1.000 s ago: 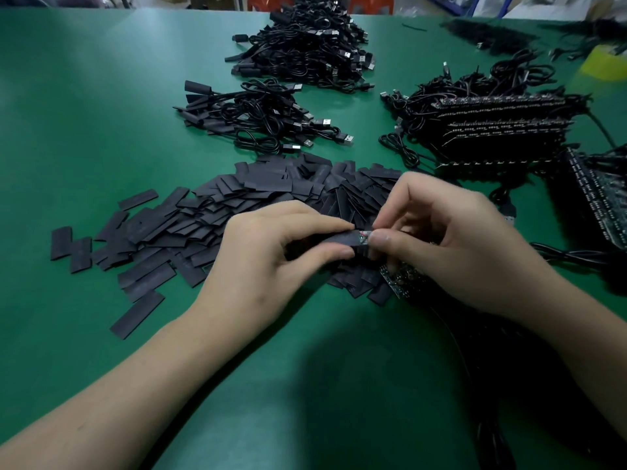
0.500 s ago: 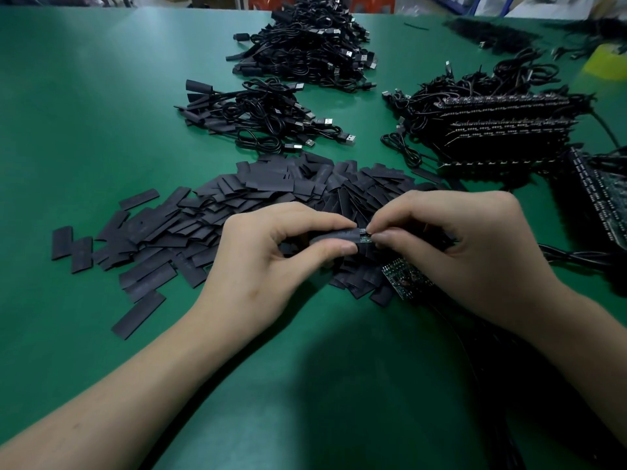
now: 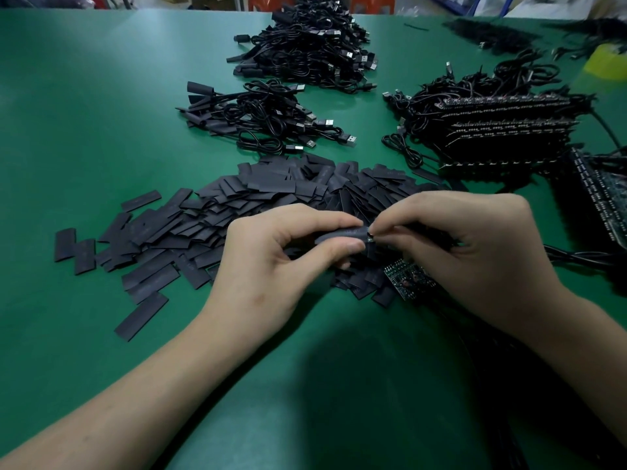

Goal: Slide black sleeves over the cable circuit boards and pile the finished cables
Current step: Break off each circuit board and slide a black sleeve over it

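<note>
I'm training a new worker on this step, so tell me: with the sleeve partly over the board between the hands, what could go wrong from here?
The left hand pinches the sleeve near its mouth, which may close and snag on the board, of which only a sliver shows; it could stop short or go on skewed. A bare second board lies just below the right hand among loose sleeves; lifting the finished piece away might drag or scatter them.

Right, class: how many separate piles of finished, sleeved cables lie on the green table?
2. A small pile just beyond the loose sleeves, and a bigger pile behind it. The dark heap far right is too blurred to tell.
</note>
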Tool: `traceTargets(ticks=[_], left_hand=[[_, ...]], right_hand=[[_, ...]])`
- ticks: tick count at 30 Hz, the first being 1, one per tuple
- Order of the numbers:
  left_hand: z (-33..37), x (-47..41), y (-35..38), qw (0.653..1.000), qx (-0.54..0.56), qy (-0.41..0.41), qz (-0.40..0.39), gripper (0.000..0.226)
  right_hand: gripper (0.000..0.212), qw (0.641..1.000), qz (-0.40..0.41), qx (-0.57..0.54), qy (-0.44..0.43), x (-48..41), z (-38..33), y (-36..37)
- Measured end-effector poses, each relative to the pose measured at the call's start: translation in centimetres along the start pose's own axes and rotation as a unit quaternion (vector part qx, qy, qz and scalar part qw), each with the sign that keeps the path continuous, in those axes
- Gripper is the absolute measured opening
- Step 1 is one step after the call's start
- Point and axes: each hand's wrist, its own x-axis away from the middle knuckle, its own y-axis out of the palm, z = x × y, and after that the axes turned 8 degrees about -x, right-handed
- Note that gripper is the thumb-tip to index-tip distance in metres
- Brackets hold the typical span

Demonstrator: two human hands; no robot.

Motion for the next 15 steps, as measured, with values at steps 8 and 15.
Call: traceTargets(ticks=[8, 15], left_hand=[[0.22, -0.25, -0.35, 0.997, -0.054, 0.031, 0.036, 0.017], [0.55, -0.18, -0.54, 0.994, -0.083, 0.051, 0.046, 0.017]], right_hand=[[0.012, 0.998, 0.015, -0.004, 0.062, -0.09, -0.25, -0.12], [0.005, 0.999, 0.020, 0.025, 0.034, -0.03, -0.52, -0.12]])
